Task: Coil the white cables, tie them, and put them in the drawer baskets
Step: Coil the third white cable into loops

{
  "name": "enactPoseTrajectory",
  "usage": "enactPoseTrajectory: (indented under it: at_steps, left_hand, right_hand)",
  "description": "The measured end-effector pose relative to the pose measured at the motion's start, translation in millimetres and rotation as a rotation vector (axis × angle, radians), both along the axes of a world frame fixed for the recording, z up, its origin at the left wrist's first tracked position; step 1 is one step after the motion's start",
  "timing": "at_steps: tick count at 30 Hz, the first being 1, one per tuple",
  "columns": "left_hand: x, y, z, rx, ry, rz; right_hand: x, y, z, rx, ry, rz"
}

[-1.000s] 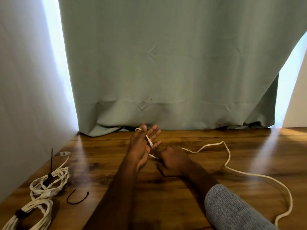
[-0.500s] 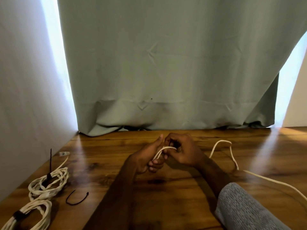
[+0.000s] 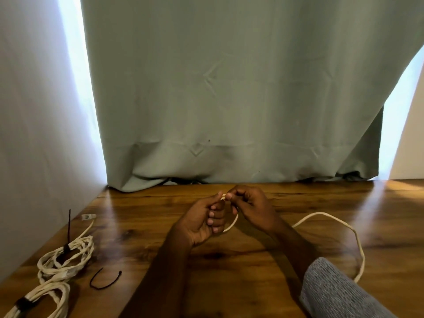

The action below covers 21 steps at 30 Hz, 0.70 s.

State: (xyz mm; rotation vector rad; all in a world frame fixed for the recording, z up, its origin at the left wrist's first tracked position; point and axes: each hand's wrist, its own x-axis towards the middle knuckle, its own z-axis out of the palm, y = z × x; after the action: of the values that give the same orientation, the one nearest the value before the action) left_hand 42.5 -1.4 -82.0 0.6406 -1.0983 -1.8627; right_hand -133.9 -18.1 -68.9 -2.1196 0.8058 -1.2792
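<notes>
Over the middle of the wooden table [image 3: 229, 271], both my hands hold a loose white cable [image 3: 330, 220]. My left hand [image 3: 202, 222] has its fingers curled around a small loop of it. My right hand [image 3: 250, 208] pinches the cable's end at the top of that loop, touching my left thumb. The rest of the cable arcs right and bends back down behind my right sleeve. Two coiled white cables, one [image 3: 68, 255] tied with a black tie and another [image 3: 39, 299] bound with a black band, lie at the left. No drawer or basket is in view.
A loose black tie [image 3: 104, 281] lies on the table right of the coils. A grey-green curtain [image 3: 229, 99] hangs along the table's far edge, and a white wall [image 3: 34, 134] borders the left side.
My left hand, spread open a second ago, has curled around the cable. My right hand rose from the table to meet it, and the cable's slack pulled in from the right.
</notes>
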Motion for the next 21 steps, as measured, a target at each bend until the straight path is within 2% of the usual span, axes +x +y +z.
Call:
enactPoseTrajectory:
  at_steps: [3,7,10,13,16,19,21]
  left_hand:
    - [-3.1,0.3,0.5,0.041,0.012,-0.105]
    - [-6.1,3.1,7.1,0.036,0.179,-0.113]
    - [-5.6,5.9,10.0,0.038,0.272,-0.058]
    - [-1.4,9.6,9.2,0.029,0.269,-0.033]
    - [0.9,12.7,10.8,-0.005,0.273,0.012]
    - [0.1,8.1,11.8,-0.023,0.333,0.084]
    - [-2.1,4.7,12.7,-0.023,0.366,0.148]
  right_hand:
    - [-2.6,-1.8,-1.1,-0.021,0.002,-0.013]
    - [-4.6,-4.3,-0.2,-0.035,0.052,-0.066]
    - [-7.2,-7.6,-7.3,-0.155,0.233,-0.160]
    - [-8.2,-5.4,-9.4,-0.198,0.415,-0.260]
    - [-8.9,-2.3,-4.7,-0.335,0.589,-0.388]
    - [-3.4,1.4,-4.0,-0.430,0.823,-0.555]
    - [5.0,4.3,-4.4,-0.449,0.956,-0.589]
